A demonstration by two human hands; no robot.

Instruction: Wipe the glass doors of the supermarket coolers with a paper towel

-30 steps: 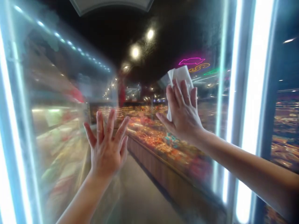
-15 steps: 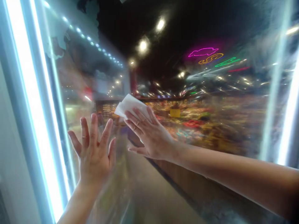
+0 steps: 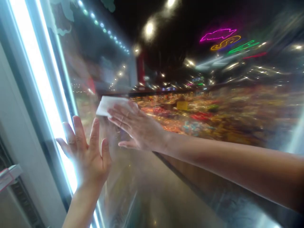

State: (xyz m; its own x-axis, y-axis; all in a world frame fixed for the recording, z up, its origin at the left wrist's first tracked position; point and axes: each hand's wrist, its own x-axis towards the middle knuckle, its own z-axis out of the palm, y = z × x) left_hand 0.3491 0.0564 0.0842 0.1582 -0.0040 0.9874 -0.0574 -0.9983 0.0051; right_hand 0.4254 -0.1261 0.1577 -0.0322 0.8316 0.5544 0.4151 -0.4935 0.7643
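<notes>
My right hand (image 3: pixel 140 126) lies nearly flat over a folded white cloth (image 3: pixel 106 106), holding it against a glass pane (image 3: pixel 142 177). The cloth sticks out past the fingertips on the left, and the rest is hidden under the fingers. Lower and to the left, my left hand (image 3: pixel 89 155) is raised with its fingers spread and holds nothing. It is in front of the bright light tube at the pane's left side; whether its palm touches the glass, I cannot tell.
A glowing vertical light tube (image 3: pixel 35 72) runs along a pale frame (image 3: pixel 21 104) at left. Beyond the glass are blurred colourful goods (image 3: pixel 213 117), a yellow sign (image 3: pixel 182 105) and neon shapes (image 3: pixel 225 38). A white object with red lines (image 3: pixel 9 177) juts in at lower left.
My right hand has slid left with the white cloth. My left hand has shifted left, now overlapping the light tube. The view has turned slightly, bringing the white object at lower left into sight.
</notes>
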